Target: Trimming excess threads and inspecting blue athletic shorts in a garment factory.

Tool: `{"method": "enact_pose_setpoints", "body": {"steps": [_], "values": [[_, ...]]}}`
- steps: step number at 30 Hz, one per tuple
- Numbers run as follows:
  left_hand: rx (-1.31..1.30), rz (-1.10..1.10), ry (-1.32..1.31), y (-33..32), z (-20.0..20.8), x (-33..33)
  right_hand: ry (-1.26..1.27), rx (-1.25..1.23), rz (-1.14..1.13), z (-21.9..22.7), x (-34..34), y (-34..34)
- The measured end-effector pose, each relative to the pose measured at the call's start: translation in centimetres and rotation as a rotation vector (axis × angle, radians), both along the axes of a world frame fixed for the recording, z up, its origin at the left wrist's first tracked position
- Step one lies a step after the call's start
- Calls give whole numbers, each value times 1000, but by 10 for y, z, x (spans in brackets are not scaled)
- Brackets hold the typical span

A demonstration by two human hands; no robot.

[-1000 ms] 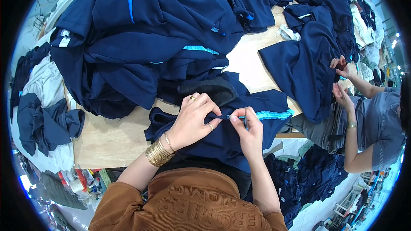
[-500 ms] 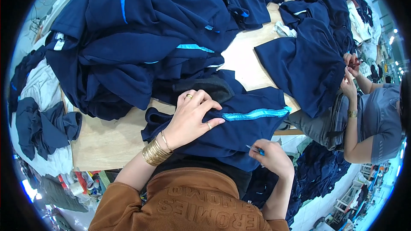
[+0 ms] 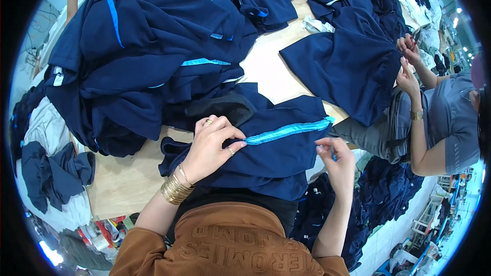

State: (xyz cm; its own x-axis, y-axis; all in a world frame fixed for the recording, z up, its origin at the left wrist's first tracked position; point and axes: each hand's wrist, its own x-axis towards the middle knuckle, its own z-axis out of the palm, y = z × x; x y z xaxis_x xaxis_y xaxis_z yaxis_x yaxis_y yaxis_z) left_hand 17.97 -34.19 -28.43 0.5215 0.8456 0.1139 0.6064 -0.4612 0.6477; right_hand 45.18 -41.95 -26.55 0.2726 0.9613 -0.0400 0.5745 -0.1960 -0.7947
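Note:
A navy garment [image 3: 271,166] lies in front of me at the table's near edge, with a light-blue strip [image 3: 289,131] running across it. My left hand [image 3: 212,143], wearing rings and gold bangles, pinches the garment at the strip's left end, thumb and forefinger closed. To the right of the garment, apart from it, my right hand [image 3: 340,166] is raised with its fingers curled. Some blue of small thread snips [image 3: 334,157] shows inside that hand; the rest of them is hidden by the fingers.
A large heap of navy garments [image 3: 153,46] covers the wooden table's [image 3: 117,184] far left. At right, a co-worker [image 3: 434,112] handles another navy garment [image 3: 342,66] with both hands. More dark clothing [image 3: 383,194] is piled low at right. White and dark cloth [image 3: 51,163] hangs at left.
My right hand has risen, away from the garment's near edge toward the strip's right end, and the snips' tip no longer shows. The left hand keeps its pinch. The whole view has shifted slightly.

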Motion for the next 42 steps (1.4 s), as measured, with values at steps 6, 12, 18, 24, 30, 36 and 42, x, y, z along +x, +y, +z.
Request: {"method": "enact_pose_setpoints", "body": {"steps": [6, 12, 18, 24, 30, 36, 42], "values": [[-114, -1, -65, 1, 11, 0, 188, 3, 142, -3, -47, 7], [-33, -28, -27, 1, 11, -2, -11, 177, 115, -6, -34, 16], [200, 216, -107, 18, 24, -22, -155, 165, -390, -11, 26, 11], [88, 65, 169, 42, -9, -44, -271, 235, -162, -61, 48, 35], [23, 229, -397, 77, 42, -47, -117, 341, -151, -17, 49, 62], [94, 210, -873, 94, 144, -31, 213, 463, -136, 56, 14, 76], [-338, -56, -677, 63, 135, 1, 526, 272, 144, 29, -64, 65]]}}
